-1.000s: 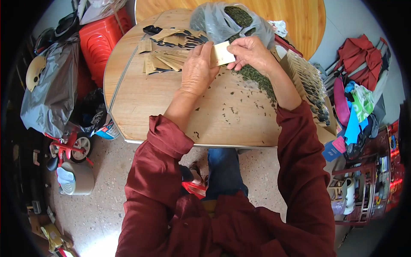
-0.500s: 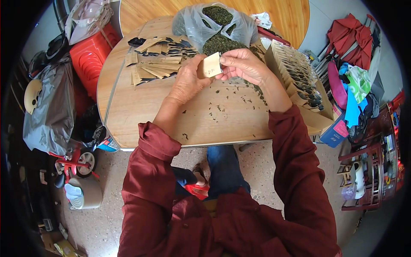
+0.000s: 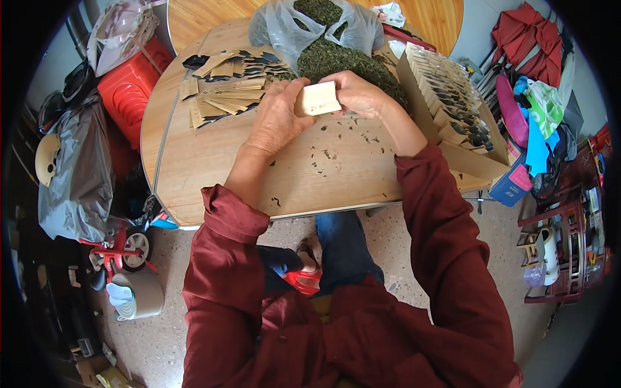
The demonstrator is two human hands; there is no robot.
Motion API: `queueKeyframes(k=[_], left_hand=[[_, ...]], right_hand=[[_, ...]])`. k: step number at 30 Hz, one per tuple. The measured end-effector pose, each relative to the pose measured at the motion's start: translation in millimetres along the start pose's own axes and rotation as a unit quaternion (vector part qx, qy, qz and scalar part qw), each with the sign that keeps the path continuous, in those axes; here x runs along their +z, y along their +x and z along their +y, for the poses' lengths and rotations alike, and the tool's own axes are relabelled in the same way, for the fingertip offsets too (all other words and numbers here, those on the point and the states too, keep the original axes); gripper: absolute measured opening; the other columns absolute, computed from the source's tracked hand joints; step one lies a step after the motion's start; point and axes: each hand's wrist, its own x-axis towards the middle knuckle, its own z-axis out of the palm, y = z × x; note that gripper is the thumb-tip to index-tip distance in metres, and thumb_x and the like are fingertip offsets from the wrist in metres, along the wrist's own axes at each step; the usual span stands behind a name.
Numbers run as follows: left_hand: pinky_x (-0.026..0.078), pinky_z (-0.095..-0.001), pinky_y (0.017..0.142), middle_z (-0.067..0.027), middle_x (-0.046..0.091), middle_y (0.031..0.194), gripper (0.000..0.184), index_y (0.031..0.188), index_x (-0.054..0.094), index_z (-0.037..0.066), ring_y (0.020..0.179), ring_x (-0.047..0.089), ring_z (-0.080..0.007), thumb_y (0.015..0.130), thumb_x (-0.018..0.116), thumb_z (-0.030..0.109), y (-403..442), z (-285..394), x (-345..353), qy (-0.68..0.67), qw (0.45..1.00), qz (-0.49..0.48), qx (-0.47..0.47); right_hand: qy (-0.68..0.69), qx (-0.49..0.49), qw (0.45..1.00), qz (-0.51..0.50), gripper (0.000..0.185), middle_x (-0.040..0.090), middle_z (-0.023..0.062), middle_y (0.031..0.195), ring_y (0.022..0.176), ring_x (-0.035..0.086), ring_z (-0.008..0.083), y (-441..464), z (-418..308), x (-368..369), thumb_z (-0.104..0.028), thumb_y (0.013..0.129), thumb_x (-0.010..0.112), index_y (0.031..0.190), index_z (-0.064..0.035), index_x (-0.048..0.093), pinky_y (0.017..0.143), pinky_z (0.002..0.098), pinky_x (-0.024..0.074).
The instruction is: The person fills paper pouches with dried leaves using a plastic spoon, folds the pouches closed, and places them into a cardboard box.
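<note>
Firstly, the fingers: closed on both hands, gripping one packet point(image 3: 318, 99) between them.
Left hand point(image 3: 280, 116): holds the packet's left end, thumb on the near side, fingers toward the far side.
Right hand point(image 3: 364, 95): closed on the packet's right end at the far corner; some fingertips are hidden behind it.
Packet position: held above the table point(image 3: 200, 165), nearer the far edge than the near one; pale face up, small dark marks along its near side.
Leaves point(image 3: 349, 61): dark green pile just beyond the hands, running toward the right edge.
Crumbs point(image 3: 326, 154): scattered between the hands and the near edge.
Bag point(image 3: 281, 35): clear plastic, mouth open, at the far edge; leaves inside and in front of it.
Loose packets point(image 3: 226, 100): brown with dark ends, two groups toward the far left edge; the nearer group overlaps in a fan.
Carton point(image 3: 475, 167): open, set slantwise along the right edge, packed with rows of similar packets.
Sleeves point(image 3: 229, 213): dark red, left cuff turned back, both reaching across the near edge.
Tricycle point(image 3: 123, 252): red, on the floor off the near left edge.
</note>
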Motion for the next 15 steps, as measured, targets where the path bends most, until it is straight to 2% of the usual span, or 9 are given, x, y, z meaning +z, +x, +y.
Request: queueKeyframes(k=[2,4,6,11,13,15], left_hand=[[0.044,-0.0398,0.094,-0.0172,0.059,0.112,0.061,0.122,0.055,0.005,0.108,0.055,-0.0337,0.065,0.078,0.013,-0.2,-1.9,2.3,0.016,1.000,0.003,0.008],[0.045,-0.0415,0.088,-0.0168,0.060,0.104,0.062,0.118,0.057,0.005,0.100,0.055,-0.0348,0.061,0.078,0.015,-0.2,-0.7,2.2,0.050,0.999,0.007,0.012],[0.046,-0.0408,0.086,-0.0161,0.061,0.102,0.060,0.117,0.058,0.004,0.098,0.056,-0.0339,0.061,0.078,0.015,-0.8,-0.2,3.0,0.067,0.997,0.015,0.022],[0.048,-0.0402,0.083,-0.0162,0.062,0.099,0.056,0.114,0.059,0.003,0.093,0.058,-0.0342,0.062,0.077,0.013,0.2,-3.6,5.0,0.113,0.990,0.055,0.062],[0.048,-0.0402,0.086,-0.0175,0.061,0.106,0.057,0.117,0.057,0.003,0.097,0.059,-0.0349,0.064,0.076,0.010,0.5,-1.0,2.9,0.063,0.998,-0.012,0.008],[0.049,-0.0411,0.083,-0.0184,0.061,0.104,0.055,0.115,0.058,0.002,0.095,0.060,-0.0363,0.064,0.077,0.009,0.5,2.2,1.6,0.050,0.999,-0.013,0.009]], right_hand=[[-0.020,-0.008,1.000,0.016,0.016,0.063,-0.0012,0.080,0.067,0.058,0.0061,5.1,6.1,4.1,-0.008,0.085,0.062,0.099,-0.0032,0.067,0.055,0.0227,0.0478],[-0.041,-0.017,0.999,0.032,0.015,0.063,-0.0024,0.080,0.066,0.057,0.0049,7.8,7.3,9.5,-0.007,0.084,0.063,0.097,-0.0041,0.068,0.053,0.0219,0.0474],[-0.065,-0.073,0.994,0.042,0.014,0.063,-0.0026,0.078,0.064,0.057,0.0041,6.6,5.5,13.0,-0.003,0.082,0.062,0.095,-0.0036,0.068,0.050,0.0205,0.0458],[-0.059,-0.034,0.996,0.052,0.022,0.062,-0.0013,0.078,0.061,0.055,0.0038,5.4,5.1,5.5,0.002,0.078,0.060,0.098,-0.0038,0.068,0.046,0.0196,0.0429],[-0.041,-0.012,0.998,0.046,0.024,0.062,-0.0008,0.077,0.060,0.055,0.0039,6.3,7.9,3.7,0.003,0.078,0.058,0.099,-0.0035,0.068,0.045,0.0195,0.0420],[-0.016,-0.011,0.999,0.042,0.029,0.060,-0.0002,0.076,0.056,0.052,0.0045,4.9,8.7,2.9,0.006,0.078,0.053,0.102,-0.0026,0.067,0.043,0.0196,0.0397]])
